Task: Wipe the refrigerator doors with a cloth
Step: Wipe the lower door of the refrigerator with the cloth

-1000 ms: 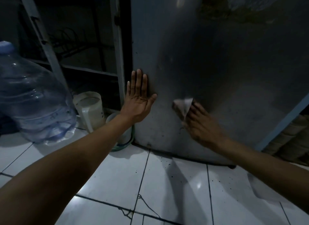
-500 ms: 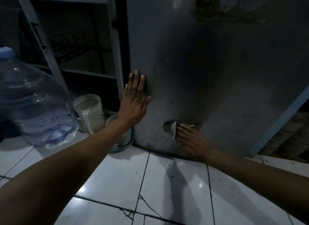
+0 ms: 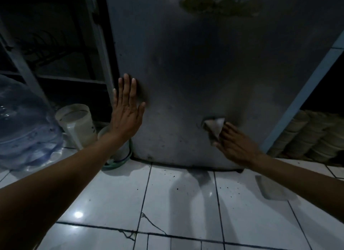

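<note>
1. You are bracing your left hand point(image 3: 126, 110) flat against the refrigerator door point(image 3: 214, 73), fingers straight and spread, near the door's lower left edge; this is likely steadying you while you are leaning low.
2. You are pressing the cloth point(image 3: 214, 128) onto the door with your right hand point(image 3: 236, 143), toward the lower right part of the panel. The fingers are lying over the cloth, pinning it to the metal; whether the thumb is pinching it I cannot tell.
3. The cloth is bunching into a small wad, with a pale corner poking out above your fingertips, so only a small patch is being cleaned at a time.
4. You are working just above the door's bottom edge, close to the tiled floor point(image 3: 176, 203).
5. A water jug point(image 3: 24, 130) and a plastic container point(image 3: 78, 123) are standing on the floor left of the door, beside your left arm.
</note>
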